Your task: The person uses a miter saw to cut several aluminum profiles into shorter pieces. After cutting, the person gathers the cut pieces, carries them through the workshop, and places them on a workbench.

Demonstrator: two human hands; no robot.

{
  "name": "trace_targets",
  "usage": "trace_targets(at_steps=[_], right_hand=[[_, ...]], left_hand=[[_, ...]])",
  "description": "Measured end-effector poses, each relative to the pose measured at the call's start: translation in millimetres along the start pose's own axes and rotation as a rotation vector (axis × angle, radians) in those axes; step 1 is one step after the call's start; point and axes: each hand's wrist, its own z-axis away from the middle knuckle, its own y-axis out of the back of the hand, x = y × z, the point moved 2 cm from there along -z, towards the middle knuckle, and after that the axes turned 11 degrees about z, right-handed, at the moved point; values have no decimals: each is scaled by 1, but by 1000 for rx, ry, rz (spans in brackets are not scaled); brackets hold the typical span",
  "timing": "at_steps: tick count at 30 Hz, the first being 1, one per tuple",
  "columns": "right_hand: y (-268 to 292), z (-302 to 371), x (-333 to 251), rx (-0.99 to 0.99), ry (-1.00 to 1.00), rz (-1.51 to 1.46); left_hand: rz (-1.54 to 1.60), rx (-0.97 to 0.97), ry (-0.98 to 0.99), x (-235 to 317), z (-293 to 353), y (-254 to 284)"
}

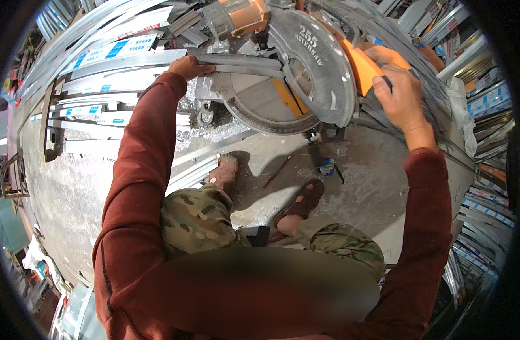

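A miter saw with a grey, round blade guard [322, 62] stands in front of me, its head down over the saw table [251, 99]. My right hand [400, 93] is wrapped round the saw's orange handle [363, 67]. On the saw table's left side, my left hand [187, 68] grips a long silver metal profile [246, 69], thumb pointing toward the blade. The profile runs along the fence and reaches close to the guard. The guard hides the blade's lower edge and where it meets the profile.
Long metal profiles [115, 51] lie stacked at the left, some with blue-and-white film. More bundled profiles [486, 107] fill the right side. Between my feet and the saw, a small blue round item [327, 166] and a thin stick [277, 171] lie on the concrete floor [362, 187].
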Motion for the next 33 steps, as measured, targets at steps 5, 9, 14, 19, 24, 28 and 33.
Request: trace_targets(at_steps=[5,9,14,19,24,28,33], right_hand=[[-14,15,-1,102,46,-70],[-22,24,-1,84,53,-68],[-26,30,-3,96,47,-75],[-32,34,-1,79,43,-52],[-33,37,-2,135,52,-71],[-33,37,-3,124,49,-71],[-34,39,-2,124,57,-65]], left_hand=[[-24,17,19,13,7,4],[58,27,-45,0,2,-1],[-42,-19,79,-12,-12,-8],[6,-11,41,-17,-14,-11],[72,21,-10,-14,-12,-10],[49,33,22,-21,-15,-12],[37,22,62,-16,-13,-11]])
